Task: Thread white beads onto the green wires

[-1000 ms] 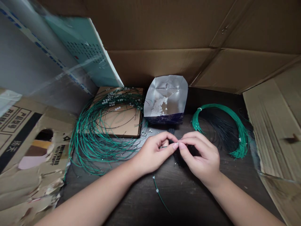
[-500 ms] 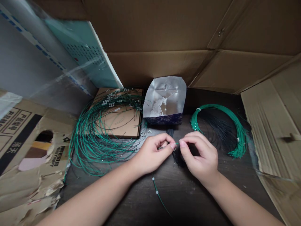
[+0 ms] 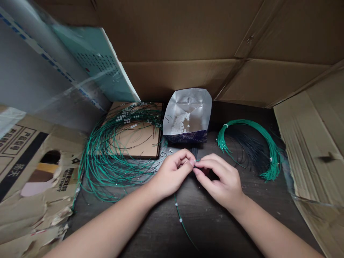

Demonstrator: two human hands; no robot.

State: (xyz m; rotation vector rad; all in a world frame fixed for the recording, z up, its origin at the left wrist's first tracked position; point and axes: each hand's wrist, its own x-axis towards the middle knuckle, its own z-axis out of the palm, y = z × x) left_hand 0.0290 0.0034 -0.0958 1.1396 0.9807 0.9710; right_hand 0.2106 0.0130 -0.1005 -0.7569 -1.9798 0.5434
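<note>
Pinching a green wire point(image 3: 184, 228) over the counter point(image 3: 215, 231), your left hand point(image 3: 173, 173) holds on; your right hand point(image 3: 221, 179) is right beside, but I can't tell if it grips. You seem to be working at the tip. Next needs a soft, steady hold. The silver bag point(image 3: 199, 116) stands behind; loose green wires point(image 3: 99, 179) on your left could snag.

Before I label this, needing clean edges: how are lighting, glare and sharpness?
Head view: dim, tabletop dark; same view, sheen on the foil pouch, pale streaks on plastic sheeting; same view, the lower end of the green strand fades into shadow, detail between left hand and right hand too small to read.
</note>
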